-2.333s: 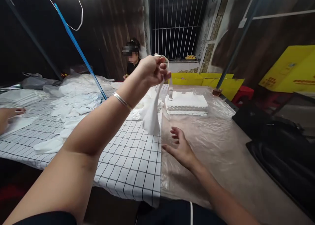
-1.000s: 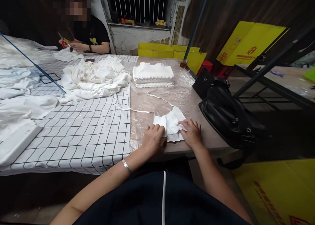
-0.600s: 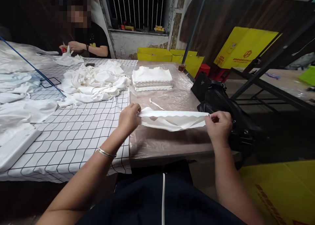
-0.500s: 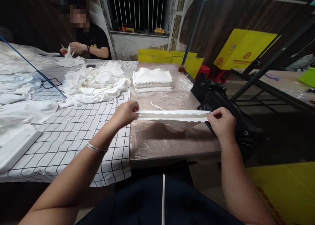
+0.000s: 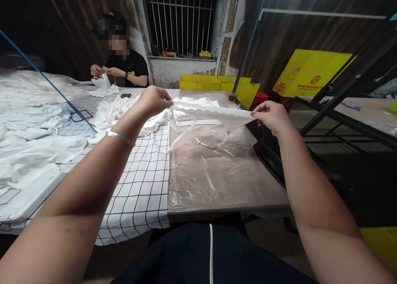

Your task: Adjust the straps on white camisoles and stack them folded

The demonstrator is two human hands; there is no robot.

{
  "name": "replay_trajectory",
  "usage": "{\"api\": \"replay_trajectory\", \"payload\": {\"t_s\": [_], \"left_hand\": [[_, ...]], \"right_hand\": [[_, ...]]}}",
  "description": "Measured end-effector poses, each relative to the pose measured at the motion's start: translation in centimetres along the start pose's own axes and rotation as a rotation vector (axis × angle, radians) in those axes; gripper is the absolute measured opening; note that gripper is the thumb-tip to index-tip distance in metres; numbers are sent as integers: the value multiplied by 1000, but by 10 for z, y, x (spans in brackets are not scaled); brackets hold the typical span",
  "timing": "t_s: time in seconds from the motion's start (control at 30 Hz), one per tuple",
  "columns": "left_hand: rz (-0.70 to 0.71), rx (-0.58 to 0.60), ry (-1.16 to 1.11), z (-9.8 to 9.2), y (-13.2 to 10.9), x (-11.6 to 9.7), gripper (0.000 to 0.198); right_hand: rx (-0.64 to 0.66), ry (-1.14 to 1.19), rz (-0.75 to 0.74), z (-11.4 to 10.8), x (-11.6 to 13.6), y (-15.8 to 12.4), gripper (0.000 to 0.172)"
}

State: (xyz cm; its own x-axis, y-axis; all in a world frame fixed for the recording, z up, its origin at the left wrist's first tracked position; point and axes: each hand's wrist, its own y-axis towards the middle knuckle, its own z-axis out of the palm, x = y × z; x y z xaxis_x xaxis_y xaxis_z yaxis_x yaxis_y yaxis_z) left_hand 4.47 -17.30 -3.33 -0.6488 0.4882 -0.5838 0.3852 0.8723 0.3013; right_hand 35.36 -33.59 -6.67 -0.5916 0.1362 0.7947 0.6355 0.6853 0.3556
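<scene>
My left hand [image 5: 154, 100] and my right hand [image 5: 270, 115] each pinch one end of a white cloth piece [image 5: 211, 109], held stretched flat in the air above the table. A thin white strap hangs down from its left end. Behind the cloth, partly hidden, lies a stack of folded white pieces [image 5: 194, 119] on the plastic-covered part of the table [image 5: 214, 180]. A silver bangle [image 5: 119, 138] is on my left wrist.
A loose heap of white cloth [image 5: 120, 110] lies on the checked tablecloth [image 5: 139, 184]; more white fabric [image 5: 34, 139] spreads at the left. A person sits at the far end, handling a white piece. A black bag [image 5: 273, 160] sits at the table's right edge; yellow boxes [image 5: 307, 73] stand behind.
Both hands have lifted the stretched cloth from just above the table up and forward, over the stack. The view has tilted up.
</scene>
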Motion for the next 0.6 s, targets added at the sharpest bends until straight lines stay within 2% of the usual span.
{"api": "replay_trajectory", "payload": {"t_s": [0.07, 0.23, 0.3, 0.33, 0.4, 0.47, 0.53, 0.6], "left_hand": [[10, 28, 24, 13, -34, 14, 6], [30, 228, 132, 85, -146, 67, 16], [32, 278, 176, 108, -181, 81, 19], [29, 282, 198, 115, -194, 84, 19], [15, 257, 259, 123, -208, 84, 18], [-3, 226, 338, 125, -213, 80, 16], [1, 215, 389, 125, -212, 77, 17], [23, 196, 413, 126, -208, 75, 20]], "right_hand": [[2, -56, 2, 2, -21, -27, 13], [127, -253, 145, 19, -101, -133, 11], [153, -329, 144, 24, -123, -166, 8], [146, -358, 104, 25, -131, -177, 12], [119, -404, -49, 26, -137, -190, 27], [130, -456, -227, 28, -136, -194, 32], [147, -496, -333, 29, -132, -194, 23], [75, -509, -336, 29, -130, -193, 16]]}}
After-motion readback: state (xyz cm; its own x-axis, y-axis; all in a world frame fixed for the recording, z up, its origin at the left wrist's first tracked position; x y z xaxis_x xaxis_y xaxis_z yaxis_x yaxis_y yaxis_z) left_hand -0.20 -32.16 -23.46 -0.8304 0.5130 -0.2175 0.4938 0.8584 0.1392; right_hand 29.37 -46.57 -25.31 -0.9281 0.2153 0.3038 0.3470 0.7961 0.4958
